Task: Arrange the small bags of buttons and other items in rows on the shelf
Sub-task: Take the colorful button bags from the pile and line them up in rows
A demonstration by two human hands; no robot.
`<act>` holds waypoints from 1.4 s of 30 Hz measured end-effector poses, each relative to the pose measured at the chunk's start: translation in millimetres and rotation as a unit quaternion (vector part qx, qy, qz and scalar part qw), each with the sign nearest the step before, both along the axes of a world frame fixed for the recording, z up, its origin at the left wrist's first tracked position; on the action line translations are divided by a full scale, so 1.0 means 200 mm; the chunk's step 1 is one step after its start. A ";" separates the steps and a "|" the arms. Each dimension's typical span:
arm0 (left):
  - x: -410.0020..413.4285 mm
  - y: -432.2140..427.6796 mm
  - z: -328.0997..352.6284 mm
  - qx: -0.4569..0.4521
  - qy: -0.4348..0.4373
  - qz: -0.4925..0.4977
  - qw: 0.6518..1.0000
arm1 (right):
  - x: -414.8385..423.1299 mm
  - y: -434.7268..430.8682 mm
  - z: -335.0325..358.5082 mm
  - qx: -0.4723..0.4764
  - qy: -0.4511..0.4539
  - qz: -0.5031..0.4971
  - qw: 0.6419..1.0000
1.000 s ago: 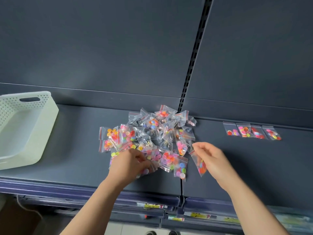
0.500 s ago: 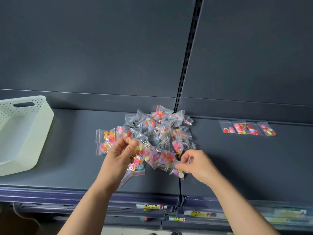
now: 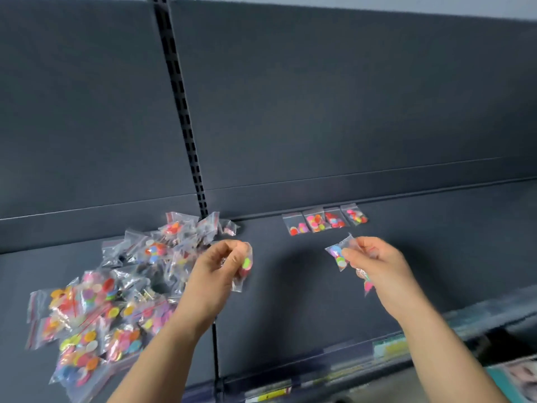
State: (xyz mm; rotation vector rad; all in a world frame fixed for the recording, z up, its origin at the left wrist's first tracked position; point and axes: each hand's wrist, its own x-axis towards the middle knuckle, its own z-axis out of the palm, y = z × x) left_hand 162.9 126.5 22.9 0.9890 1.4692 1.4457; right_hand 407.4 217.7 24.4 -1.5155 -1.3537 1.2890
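- Head view, looking down on a dark grey shelf (image 3: 286,303), both bare arms reaching in from the bottom.
- Left hand (image 3: 216,269) is up above the shelf, fingers curled in tight, thumb and fingertips pinching the left bag (image 3: 245,264). It's a small clear one with a yellow-green button showing, and it hangs down past the knuckles.
- Right hand (image 3: 377,263) is out to the right, also off the surface. Its thumb and forefinger nip the right bag (image 3: 337,253) by its edge, with blue, orange and green buttons inside.
- A lower bag (image 3: 367,283) peeks out beneath the right palm, held by the curled fingers. It is blurred, and I can only make out pink in it.
- Behind the right hand, at the back of the shelf, there's the row (image 3: 324,221): four bags laid flat side by side, edges touching or nearly so, right against the back wall.
- The right bag hovers just in front of that row and is not touching it.
- Over on the left is the pile (image 3: 116,289), a loose heap of clear bags full of bright buttons, some with red seal strips, spilling from the back wall to the front edge.
- A slotted upright (image 3: 180,97) runs up the back panel above the pile.
- There is a yellow label (image 3: 271,397) on the front lip, too blurred to read.
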 end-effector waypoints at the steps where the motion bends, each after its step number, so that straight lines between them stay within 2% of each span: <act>1: 0.06 0.07 0.00 -0.002 -0.006 -0.012 1.000 | 0.07 0.05 0.00 -0.004 0.012 -0.016 1.000; 5: 0.34 0.33 -0.02 -0.019 -0.014 -0.076 0.997 | 0.36 0.29 0.00 -0.014 0.066 -0.026 0.997; 11: 0.83 0.74 -0.05 -0.068 0.010 -0.080 0.994 | 0.67 0.67 0.03 -0.030 0.040 0.115 0.992; 16: 1.13 0.95 -0.03 -0.101 0.020 -0.111 0.988 | 0.76 0.90 0.05 -0.046 -0.003 0.233 0.971; 19: 1.22 1.01 -0.04 -0.097 0.000 -0.053 0.994 | 0.80 0.99 0.02 -0.062 0.040 0.222 0.972; 22: 1.26 1.03 -0.07 -0.097 -0.036 0.025 0.994 | 0.82 1.01 -0.04 -0.087 0.042 0.230 0.968; 27: 1.27 1.04 -0.13 -0.111 -0.034 0.041 0.992 | 0.77 1.01 -0.12 -0.098 0.041 0.226 0.968; 29: 1.25 1.04 -0.15 -0.127 0.018 0.033 0.991 | 0.76 1.03 -0.13 -0.087 0.019 0.216 0.972; 32: 1.17 1.06 -0.18 -0.161 0.150 0.042 0.975 | 0.75 1.07 -0.16 -0.066 -0.003 0.188 0.980; 37: 1.04 1.14 -0.24 -0.167 0.400 0.029 0.901 | 0.69 1.19 -0.26 -0.037 -0.086 0.161 0.983; 42: 1.01 1.19 -0.30 -0.151 0.501 -0.052 0.851 | 0.63 1.25 -0.35 -0.014 -0.154 0.173 0.973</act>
